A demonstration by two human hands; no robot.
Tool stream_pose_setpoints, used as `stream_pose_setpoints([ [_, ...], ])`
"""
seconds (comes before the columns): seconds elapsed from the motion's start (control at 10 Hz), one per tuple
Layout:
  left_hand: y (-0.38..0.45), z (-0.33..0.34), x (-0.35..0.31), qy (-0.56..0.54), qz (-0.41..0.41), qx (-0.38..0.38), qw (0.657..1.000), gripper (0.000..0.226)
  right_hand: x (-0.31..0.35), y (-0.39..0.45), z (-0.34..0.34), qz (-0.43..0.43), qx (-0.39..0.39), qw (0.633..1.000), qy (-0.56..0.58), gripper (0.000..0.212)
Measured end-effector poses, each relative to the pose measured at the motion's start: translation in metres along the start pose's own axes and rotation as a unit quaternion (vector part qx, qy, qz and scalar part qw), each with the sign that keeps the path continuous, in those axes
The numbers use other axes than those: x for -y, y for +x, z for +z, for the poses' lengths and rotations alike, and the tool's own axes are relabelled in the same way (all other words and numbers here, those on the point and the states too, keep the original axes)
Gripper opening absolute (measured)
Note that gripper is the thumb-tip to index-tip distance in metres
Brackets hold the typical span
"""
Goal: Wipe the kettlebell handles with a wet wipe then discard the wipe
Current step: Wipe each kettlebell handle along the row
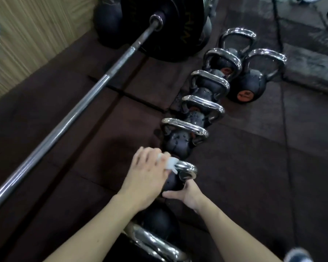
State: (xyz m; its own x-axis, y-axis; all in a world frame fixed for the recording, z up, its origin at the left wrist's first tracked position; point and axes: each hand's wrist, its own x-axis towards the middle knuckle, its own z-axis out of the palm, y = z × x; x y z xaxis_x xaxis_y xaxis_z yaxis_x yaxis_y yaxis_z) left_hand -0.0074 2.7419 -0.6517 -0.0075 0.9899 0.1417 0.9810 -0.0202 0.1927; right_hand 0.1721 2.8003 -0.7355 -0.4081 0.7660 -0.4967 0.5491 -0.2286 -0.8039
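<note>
Kettlebell handle, near end of floor row: your left hand clamps wet wipe round it; right hand grips bell body. Wiping underway; next, slide wipe along handle.

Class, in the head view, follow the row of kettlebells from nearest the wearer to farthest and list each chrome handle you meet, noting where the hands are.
Nearest chrome handle at the bottom edge → handle being wiped by the left hand with the white wet wipe, right hand steadying that kettlebell → third handle → fourth → fifth → sixth → farthest.
</note>
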Motion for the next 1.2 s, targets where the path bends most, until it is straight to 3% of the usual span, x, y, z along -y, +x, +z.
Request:
stream_pose_setpoints([
  [0.1, 0.024, 0.013, -0.037, 0.026, 0.106, 0.011, 0.994, 0.050, -0.008, 0.006, -0.003, 0.002, -0.003, 0.998, -0.062, 0.064],
  [0.2, 0.031, 0.022, -0.067, 0.035, 0.197, 0.070, 0.977, 0.051, -0.021, 0.011, -0.008, -0.027, 0.085, 0.993, 0.077, 0.036],
  [0.3, 0.037, 0.026, -0.072, 0.071, 0.234, 0.026, 0.969, 0.039, -0.006, 0.009, -0.017, 0.056, 0.087, 0.994, 0.021, 0.034],
  [0.4, 0.039, 0.020, -0.043, 0.027, 0.176, -0.065, 0.982, 0.023, -0.020, 0.018, -0.008, -0.010, 0.080, 0.997, -0.013, 0.051],
  [0.5, 0.028, 0.008, -0.009, 0.015, 0.133, -0.071, 0.989, 0.035, -0.028, 0.021, -0.003, -0.019, 0.024, 0.999, 0.017, 0.103],
  [0.6, 0.014, 0.002, 0.014, -0.025, 0.045, -0.050, 0.997, 0.040, -0.025, 0.017, -0.001, -0.023, 0.028, 0.996, 0.079, 0.123],
  [0.7, 0.013, -0.001, 0.026, -0.159, -0.114, -0.005, 0.981, 0.045, -0.027, 0.021, -0.002, -0.028, 0.036, 0.995, 0.091, 0.130],
  [0.8, 0.021, -0.003, 0.031, -0.302, -0.291, -0.001, 0.908, 0.048, -0.025, 0.022, -0.018, -0.039, 0.082, 0.994, 0.056, 0.130],
  [0.9, 0.043, -0.011, 0.027, -0.340, -0.368, -0.053, 0.864, 0.049, -0.016, 0.035, -0.059, -0.071, 0.151, 0.984, -0.067, 0.114],
  [1.0, 0.072, -0.022, 0.013, -0.385, -0.413, -0.121, 0.817, 0.048, -0.010, 0.056, -0.099, -0.124, 0.146, 0.964, -0.183, 0.089],
  [1.1, 0.102, -0.023, -0.002, -0.370, -0.401, -0.153, 0.824, 0.047, -0.009, 0.078, -0.121, -0.125, 0.053, 0.978, -0.156, 0.076],
  [1.2, 0.135, -0.015, -0.010, -0.335, -0.381, -0.147, 0.849, 0.048, -0.004, 0.096, -0.130, -0.121, -0.003, 0.987, -0.110, 0.089],
])
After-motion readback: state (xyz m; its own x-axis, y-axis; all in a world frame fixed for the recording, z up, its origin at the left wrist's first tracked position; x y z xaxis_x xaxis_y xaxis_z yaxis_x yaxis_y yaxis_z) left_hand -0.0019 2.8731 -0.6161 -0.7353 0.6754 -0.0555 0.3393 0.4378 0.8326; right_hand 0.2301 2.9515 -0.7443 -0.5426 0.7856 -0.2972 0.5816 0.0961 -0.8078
